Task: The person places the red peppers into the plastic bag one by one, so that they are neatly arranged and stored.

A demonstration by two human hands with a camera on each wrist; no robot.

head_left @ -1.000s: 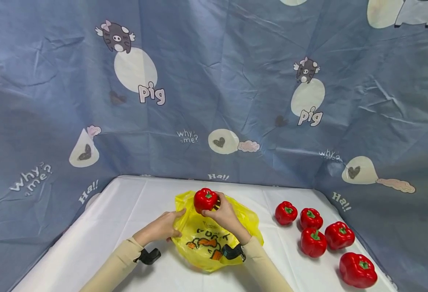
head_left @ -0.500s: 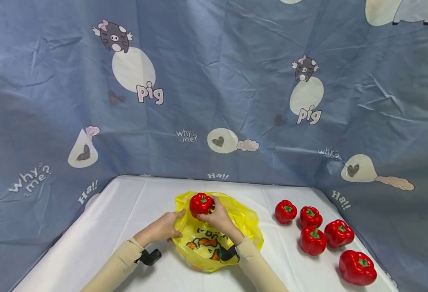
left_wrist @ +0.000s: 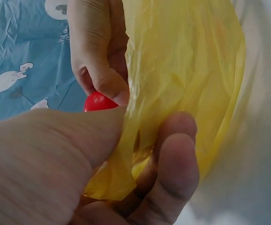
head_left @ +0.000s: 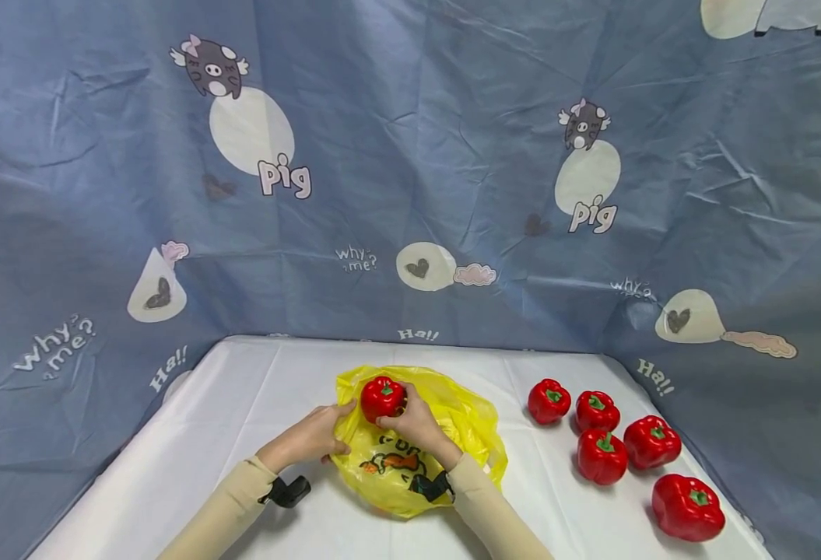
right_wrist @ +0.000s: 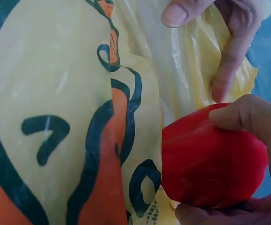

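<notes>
A red bell pepper (head_left: pixel 380 398) with a green stem is gripped in my right hand (head_left: pixel 419 420), over the mouth of a yellow plastic bag (head_left: pixel 466 404). In the right wrist view, thumb and fingers hold the pepper (right_wrist: pixel 210 159) from two sides, and the printed bag wall (right_wrist: pixel 60 103) covers its left edge. My left hand (head_left: pixel 310 439) pinches the bag's left rim. Seen from the left wrist, the bag's edge (left_wrist: pixel 172 61) passes between thumb and fingers, and it hides most of the pepper (left_wrist: pixel 98 101).
Several more red bell peppers (head_left: pixel 601 457) stand on the right of the white-covered table (head_left: pixel 242 389). The frontmost pepper (head_left: pixel 687 507) is apart from the others. A blue printed cloth (head_left: pixel 382 194) hangs behind and along the sides.
My right hand has moved the pepper a little left and lower, toward the bag's mouth. The left hand has kept its hold on the bag. The head view has tilted slightly.
</notes>
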